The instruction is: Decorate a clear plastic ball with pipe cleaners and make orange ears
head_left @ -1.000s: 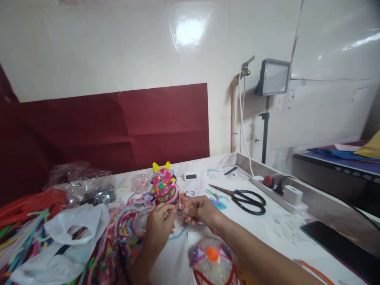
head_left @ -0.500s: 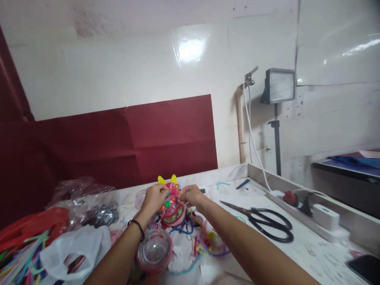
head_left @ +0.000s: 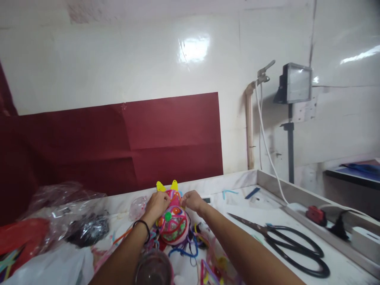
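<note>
A round pink toy head [head_left: 173,225] with bright pipe-cleaner patterns and two yellow ears stands on the white table [head_left: 267,213]. My left hand [head_left: 157,206] is closed in a pinch at the toy's upper left, fingers pressed on its top. My right hand [head_left: 192,200] pinches at the toy's upper right, just apart from the left. What the fingertips hold is too small to name. A black band circles my left wrist. A clear plastic ball [head_left: 153,269] sits near my left forearm.
Large black scissors [head_left: 292,243] lie to the right. Loose coloured pipe cleaners [head_left: 190,249] litter the table below the toy. Plastic bags [head_left: 74,221] pile at the left. A power strip with plugs [head_left: 323,217] runs along the right rim; a lamp on a stand [head_left: 293,85] rises behind.
Both hands moved away from me, from a small orange piece near the table's front to the top of the toy head. The view shifted closer and rightward.
</note>
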`<state>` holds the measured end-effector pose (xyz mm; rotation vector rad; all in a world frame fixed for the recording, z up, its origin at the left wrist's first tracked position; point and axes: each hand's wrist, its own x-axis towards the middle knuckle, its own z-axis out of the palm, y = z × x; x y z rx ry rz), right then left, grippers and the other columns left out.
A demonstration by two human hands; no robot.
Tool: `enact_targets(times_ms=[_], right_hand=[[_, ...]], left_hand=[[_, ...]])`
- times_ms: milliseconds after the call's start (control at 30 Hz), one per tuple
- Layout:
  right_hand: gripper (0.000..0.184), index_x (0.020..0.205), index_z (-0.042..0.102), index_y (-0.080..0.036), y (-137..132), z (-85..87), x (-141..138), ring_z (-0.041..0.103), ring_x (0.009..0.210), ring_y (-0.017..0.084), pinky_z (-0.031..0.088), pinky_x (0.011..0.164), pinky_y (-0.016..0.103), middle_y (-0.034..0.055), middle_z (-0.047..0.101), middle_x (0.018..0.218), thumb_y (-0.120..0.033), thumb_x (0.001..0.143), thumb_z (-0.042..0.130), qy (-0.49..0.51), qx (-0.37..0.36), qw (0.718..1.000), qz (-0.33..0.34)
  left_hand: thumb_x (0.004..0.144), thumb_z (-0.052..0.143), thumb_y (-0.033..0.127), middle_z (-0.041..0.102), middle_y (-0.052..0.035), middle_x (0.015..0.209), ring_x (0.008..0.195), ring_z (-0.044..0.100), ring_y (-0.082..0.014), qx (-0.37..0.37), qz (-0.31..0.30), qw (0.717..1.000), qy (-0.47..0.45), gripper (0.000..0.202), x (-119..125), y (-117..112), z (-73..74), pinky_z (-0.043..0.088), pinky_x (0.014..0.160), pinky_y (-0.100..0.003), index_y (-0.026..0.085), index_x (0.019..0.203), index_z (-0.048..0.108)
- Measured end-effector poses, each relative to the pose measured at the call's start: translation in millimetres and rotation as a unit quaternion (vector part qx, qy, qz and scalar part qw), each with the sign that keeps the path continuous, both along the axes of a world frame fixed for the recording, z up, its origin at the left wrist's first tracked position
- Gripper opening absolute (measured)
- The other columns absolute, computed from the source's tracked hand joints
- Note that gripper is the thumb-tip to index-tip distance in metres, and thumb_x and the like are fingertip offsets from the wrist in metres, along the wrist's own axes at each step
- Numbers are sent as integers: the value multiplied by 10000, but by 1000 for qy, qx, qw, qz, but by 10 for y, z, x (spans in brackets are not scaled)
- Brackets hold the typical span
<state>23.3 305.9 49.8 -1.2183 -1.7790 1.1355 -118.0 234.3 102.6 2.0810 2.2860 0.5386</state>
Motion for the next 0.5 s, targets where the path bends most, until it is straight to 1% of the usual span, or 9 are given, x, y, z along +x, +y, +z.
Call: enact_targets(times_ms=[100, 200, 333, 500], right_hand=[[289, 1150, 558, -164, -2, -13, 7, 603, 962, 213, 522, 791, 393, 74, 579, 1171, -293, 891, 561, -48, -18, 998, 21], [285, 1145, 563, -168, -25, 2, 1, 600, 971, 218, 519, 796, 393, 70, 579, 1173, -295, 890, 562, -78, -17, 997, 18], [271, 1137, 568, -180, -64, 40, -14, 598, 979, 217, 516, 805, 388, 66, 579, 1173, -296, 893, 559, -96, -8, 995, 5], [253, 1123, 579, -192, -120, 84, -14, 595, 989, 217, 512, 810, 376, 62, 580, 1175, -295, 892, 560, -99, -3, 995, -11]], left_hand=[[867, 566, 311, 641, -53, 1029, 882, 630, -193, -16, 5, 1000, 5, 237, -5, -2, -9, 525, 759, -384, 151, 1038, 603], [866, 567, 312, 640, -53, 1029, 878, 630, -192, -23, 5, 1000, 3, 240, -15, -5, -25, 526, 755, -382, 151, 1041, 601], [867, 566, 311, 629, -62, 1061, 893, 626, -194, -19, -4, 1000, -8, 261, -33, 0, -61, 526, 757, -386, 157, 1076, 585], [867, 567, 313, 635, -57, 1041, 874, 630, -190, -5, -5, 1000, -26, 254, -41, 15, -96, 528, 750, -382, 153, 1063, 591]])
